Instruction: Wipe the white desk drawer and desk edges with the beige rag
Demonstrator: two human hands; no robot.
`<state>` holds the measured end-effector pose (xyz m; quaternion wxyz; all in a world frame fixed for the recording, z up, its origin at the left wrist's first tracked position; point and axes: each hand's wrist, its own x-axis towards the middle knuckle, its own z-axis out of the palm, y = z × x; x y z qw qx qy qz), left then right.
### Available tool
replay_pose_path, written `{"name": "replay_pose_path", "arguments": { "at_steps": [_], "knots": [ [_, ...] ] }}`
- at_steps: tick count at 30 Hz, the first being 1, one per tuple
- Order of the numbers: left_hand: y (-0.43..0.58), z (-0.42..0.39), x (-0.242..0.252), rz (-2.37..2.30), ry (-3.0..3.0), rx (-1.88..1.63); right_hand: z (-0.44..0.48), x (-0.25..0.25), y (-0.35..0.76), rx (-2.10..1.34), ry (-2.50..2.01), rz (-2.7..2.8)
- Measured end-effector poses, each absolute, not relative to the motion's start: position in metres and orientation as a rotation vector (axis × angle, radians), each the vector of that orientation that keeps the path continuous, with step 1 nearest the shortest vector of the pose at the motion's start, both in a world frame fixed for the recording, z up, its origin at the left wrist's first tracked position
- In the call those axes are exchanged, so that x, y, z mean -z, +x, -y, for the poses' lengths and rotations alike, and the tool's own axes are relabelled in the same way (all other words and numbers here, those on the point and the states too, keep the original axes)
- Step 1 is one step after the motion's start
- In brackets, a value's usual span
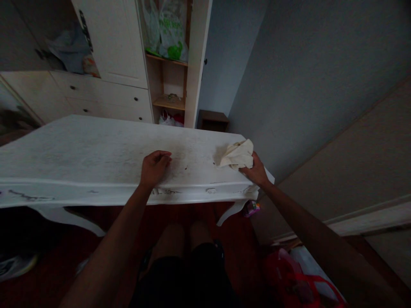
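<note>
A crumpled cream cloth rests on the right end of a white table. My right hand grips the cloth's near right side, with the thumb toward me and the other fingers partly hidden. Over the front middle of the tabletop is my left hand, its fingers curled in with thumb and fingertips close together. Whether anything tiny sits in that pinch I cannot make out. Greyish smudges cover much of the white top, and a small dark speck lies between my hands.
Behind the table stands a cream wardrobe with an open door and plastic bags on its shelf. A grey wall borders the right side. On the floor are a red bag and a shoe.
</note>
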<state>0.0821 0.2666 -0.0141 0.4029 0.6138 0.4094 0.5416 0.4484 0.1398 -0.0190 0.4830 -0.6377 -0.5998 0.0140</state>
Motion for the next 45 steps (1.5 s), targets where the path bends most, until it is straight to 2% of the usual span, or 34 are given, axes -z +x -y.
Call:
{"name": "replay_pose_path", "arguments": {
  "at_steps": [6,11,15,20,24,29,34,38,45],
  "knots": [
    [0.081,-0.266,0.009,-0.943,1.405,-1.401,-0.141,0.008,0.404,0.02,-1.555,1.312],
    [0.08,-0.268,0.01,-0.827,1.416,-1.328,-0.168,0.002,0.335,-0.037,-1.433,1.397],
    [0.079,-0.269,0.009,-0.722,1.272,-1.411,-0.197,0.001,0.28,-0.163,-1.373,1.62],
    [0.083,-0.264,0.009,-0.645,1.264,-1.384,-0.205,-0.006,0.239,-0.266,-1.048,2.045],
    [0.083,-0.264,0.013,-0.716,1.322,-1.424,-0.183,-0.017,0.247,-0.273,-0.896,1.998],
    [0.081,-0.262,0.008,-0.807,1.45,-1.37,-0.139,-0.007,0.29,-0.266,-1.1,1.705],
    [0.082,-0.257,0.003,-0.828,1.409,-1.346,-0.094,0.027,0.323,-0.609,-1.297,1.591],
    [0.08,-0.258,0.005,-0.821,1.471,-1.36,-0.071,0.043,0.329,-0.737,-1.317,1.698],
    [0.079,-0.26,0.007,-0.836,1.689,-1.34,-0.081,0.015,0.351,-0.47,-1.356,1.635]
  ]
}}
